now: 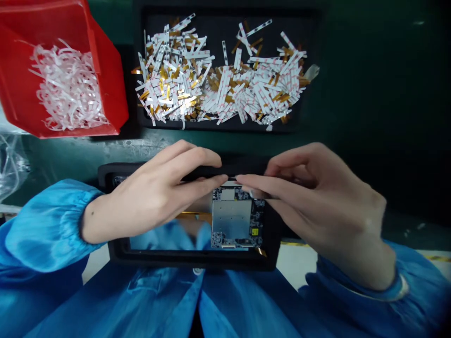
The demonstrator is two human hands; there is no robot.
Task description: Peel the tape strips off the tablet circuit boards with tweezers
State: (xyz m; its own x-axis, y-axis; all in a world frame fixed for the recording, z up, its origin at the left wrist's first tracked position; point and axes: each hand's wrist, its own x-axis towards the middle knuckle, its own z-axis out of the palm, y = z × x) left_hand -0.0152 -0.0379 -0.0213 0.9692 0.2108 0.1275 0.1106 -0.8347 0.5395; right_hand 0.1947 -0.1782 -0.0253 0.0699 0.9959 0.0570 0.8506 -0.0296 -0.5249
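A tablet-like device with a green-black circuit board [257, 216], a silvery shield plate [231, 219] and a mirror-like panel [165, 237] lies in a black foam-like tray [193, 259]. My left hand [155, 192] reaches over its far edge, thumb and fingers stretched out and apart. A short white strip [231, 182] shows at that edge between the fingertips of both hands. My right hand [327, 206] comes in from the right, forefinger touching near the strip, other fingers curled. What lies within the right fingers is hidden.
A black parts tray [225, 124] beyond the device bears many white-and-amber flex strips [225, 89]. At the far left, a red bin [109, 84] contains curled translucent peelings [70, 89]. Clear plastic wrap [12, 164] lies at the left edge of the green table [352, 94].
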